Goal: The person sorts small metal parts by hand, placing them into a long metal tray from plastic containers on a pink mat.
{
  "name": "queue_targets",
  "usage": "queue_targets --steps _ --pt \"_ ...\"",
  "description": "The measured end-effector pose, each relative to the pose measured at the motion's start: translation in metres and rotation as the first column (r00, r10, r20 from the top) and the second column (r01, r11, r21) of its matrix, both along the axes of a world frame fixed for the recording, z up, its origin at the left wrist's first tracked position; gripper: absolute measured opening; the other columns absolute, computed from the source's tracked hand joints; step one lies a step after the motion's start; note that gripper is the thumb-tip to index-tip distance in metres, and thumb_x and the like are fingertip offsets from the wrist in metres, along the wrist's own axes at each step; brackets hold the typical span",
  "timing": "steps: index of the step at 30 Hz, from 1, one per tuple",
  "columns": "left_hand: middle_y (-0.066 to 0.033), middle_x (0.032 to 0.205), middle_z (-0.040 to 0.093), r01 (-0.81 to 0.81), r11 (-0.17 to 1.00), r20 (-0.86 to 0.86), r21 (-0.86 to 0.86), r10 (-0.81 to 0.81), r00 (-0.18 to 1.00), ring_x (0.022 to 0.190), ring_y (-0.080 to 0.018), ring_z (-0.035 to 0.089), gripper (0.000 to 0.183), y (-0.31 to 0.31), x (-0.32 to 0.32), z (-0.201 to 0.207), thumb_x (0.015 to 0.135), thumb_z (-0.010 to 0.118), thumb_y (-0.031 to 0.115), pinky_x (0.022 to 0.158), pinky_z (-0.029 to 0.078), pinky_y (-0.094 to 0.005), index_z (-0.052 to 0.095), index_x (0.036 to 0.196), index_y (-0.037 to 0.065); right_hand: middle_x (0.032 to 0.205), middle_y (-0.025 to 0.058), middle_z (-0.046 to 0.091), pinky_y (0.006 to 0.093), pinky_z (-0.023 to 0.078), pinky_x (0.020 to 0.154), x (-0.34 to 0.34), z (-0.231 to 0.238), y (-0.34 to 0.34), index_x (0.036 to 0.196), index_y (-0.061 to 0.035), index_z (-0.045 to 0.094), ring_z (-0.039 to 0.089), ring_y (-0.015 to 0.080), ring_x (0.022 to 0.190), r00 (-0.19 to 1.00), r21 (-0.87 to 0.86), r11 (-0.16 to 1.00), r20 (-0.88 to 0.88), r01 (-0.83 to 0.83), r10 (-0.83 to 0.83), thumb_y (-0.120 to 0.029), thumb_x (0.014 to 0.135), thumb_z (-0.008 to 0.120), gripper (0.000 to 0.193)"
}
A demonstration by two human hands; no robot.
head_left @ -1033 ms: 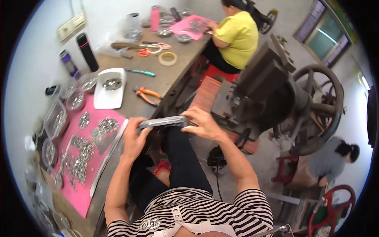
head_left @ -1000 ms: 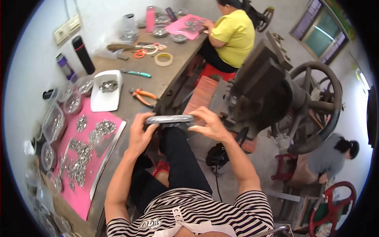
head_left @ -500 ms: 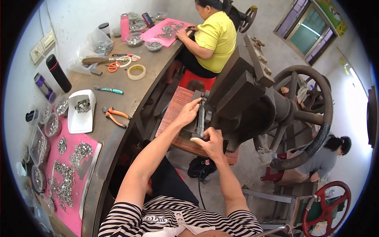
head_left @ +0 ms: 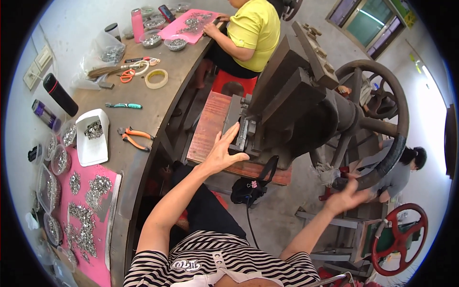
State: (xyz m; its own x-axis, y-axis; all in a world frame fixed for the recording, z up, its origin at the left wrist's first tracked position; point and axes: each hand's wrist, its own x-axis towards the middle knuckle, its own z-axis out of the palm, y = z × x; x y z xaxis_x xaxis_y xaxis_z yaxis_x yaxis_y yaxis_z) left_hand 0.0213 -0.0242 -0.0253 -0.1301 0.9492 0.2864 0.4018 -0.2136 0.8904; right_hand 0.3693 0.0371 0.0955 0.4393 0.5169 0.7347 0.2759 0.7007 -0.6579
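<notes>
Far left of the fingers, small shiny metal bits (head_left: 83, 222) lie on a flat pink sheet (head_left: 98, 272) on the brown worktop (head_left: 177, 62). The left hand (head_left: 221, 157) has thumb and fingers apart, tips just beside a long grey metal bar (head_left: 243, 136) on a big dark metal press (head_left: 306, 100). The blurry right hand (head_left: 344, 198), fingers apart, is near a big round dark metal wheel (head_left: 403, 112).

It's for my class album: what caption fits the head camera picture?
Left hand at a metal block on a dark press, blurred right hand near the press's large handwheel.
</notes>
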Motion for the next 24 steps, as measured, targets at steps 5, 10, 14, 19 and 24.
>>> queue_targets --steps 5,10,14,19,24 --pt "-0.0208 0.163 0.032 -0.056 0.998 -0.089 0.013 0.057 0.994 0.153 -0.0325 0.027 0.108 -0.004 -0.006 -0.001 0.077 0.082 0.048 0.124 0.01 -0.056 0.029 0.157 -0.002 0.077 0.0064 0.06 0.0315 0.052 0.072 0.018 0.001 0.016 0.095 -0.0016 0.052 0.06 0.0152 0.068 0.982 -0.185 0.975 0.12 -0.125 0.148 0.0 0.094 0.066 0.015" --pt "-0.0215 0.159 0.037 -0.039 0.998 -0.19 0.041 0.046 0.981 0.152 -0.034 0.028 0.105 0.006 -0.004 0.004 0.077 0.082 0.048 0.123 0.012 -0.0565 0.033 0.154 -0.004 0.077 0.0041 0.055 0.0268 0.044 0.055 0.03 0.108 0.016 0.105 -0.0006 0.055 0.054 0.0128 0.057 0.938 -0.312 0.942 0.273 -0.123 0.213 -0.011 0.091 0.072 0.024" --pt "-0.0214 0.158 0.04 -0.043 0.999 -0.338 0.004 0.042 0.94 0.151 -0.0354 0.028 0.103 0.021 -0.003 0.013 0.077 0.082 0.049 0.123 0.012 -0.0576 0.037 0.152 -0.005 0.076 0.0041 0.055 0.0242 0.042 0.052 0.032 0.183 0.054 0.109 0.0007 0.056 0.05 0.0103 0.054 0.849 -0.472 0.862 0.364 -0.186 0.383 -0.018 0.093 0.069 0.028" --pt "-0.0213 0.158 0.04 -0.045 0.999 -0.338 0.015 0.047 0.94 0.151 -0.0362 0.029 0.101 0.033 -0.004 0.009 0.077 0.081 0.049 0.123 0.011 -0.0581 0.037 0.151 -0.005 0.074 0.0053 0.056 0.0252 0.043 0.053 0.03 0.214 0.082 0.097 -0.0016 0.053 0.048 0.0113 0.053 0.795 -0.549 0.788 0.328 -0.279 0.51 -0.018 0.096 0.065 0.02" --pt "-0.0212 0.159 0.038 -0.037 0.999 -0.332 0.02 0.041 0.942 0.151 -0.036 0.028 0.1 0.034 -0.007 0.013 0.079 0.08 0.049 0.123 0.01 -0.0582 0.037 0.152 -0.004 0.076 0.0067 0.057 0.0264 0.047 0.055 0.025 0.105 0.024 0.124 0.0039 0.055 0.05 0.0106 0.056 0.944 -0.127 0.972 0.244 -0.196 0.222 -0.008 0.096 0.06 0.031"
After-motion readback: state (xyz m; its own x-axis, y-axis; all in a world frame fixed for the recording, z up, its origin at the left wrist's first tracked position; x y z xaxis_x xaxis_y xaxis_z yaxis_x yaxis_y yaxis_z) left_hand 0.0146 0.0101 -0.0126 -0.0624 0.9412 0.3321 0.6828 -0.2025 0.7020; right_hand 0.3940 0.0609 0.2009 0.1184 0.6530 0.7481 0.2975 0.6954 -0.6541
